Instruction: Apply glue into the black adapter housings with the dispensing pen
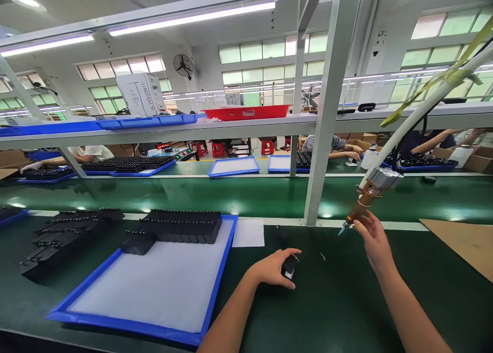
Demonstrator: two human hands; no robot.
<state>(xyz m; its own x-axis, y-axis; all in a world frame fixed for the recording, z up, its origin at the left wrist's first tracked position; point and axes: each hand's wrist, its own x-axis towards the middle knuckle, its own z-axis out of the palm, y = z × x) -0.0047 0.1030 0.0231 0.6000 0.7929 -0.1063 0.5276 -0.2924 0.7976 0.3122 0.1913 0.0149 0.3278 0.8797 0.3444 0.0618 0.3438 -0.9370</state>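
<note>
My left hand (274, 268) is closed around a small black plug adapter (289, 265), just above the green bench. A pale patch and a bit of metal show on the adapter. My right hand (375, 240) has its thumb and fingers at the lower body of a brass-coloured dispensing gun (360, 207). This gun hangs from a thick white hose and ends in a blue tapered nozzle (342, 229) pointing down left. Several similar black adapters (185, 227) stand in rows with metal pins up, in a blue-edged tray (154, 286) left of my left hand.
More black adapters (65, 235) lie left of the tray. White paper (248, 233) sits beside it, and cardboard (466, 242) lies at the right. A metal post (325, 111) rises behind the bench. Beyond the green belt (192, 193), other people work. The shelf holds a red tray (246, 112).
</note>
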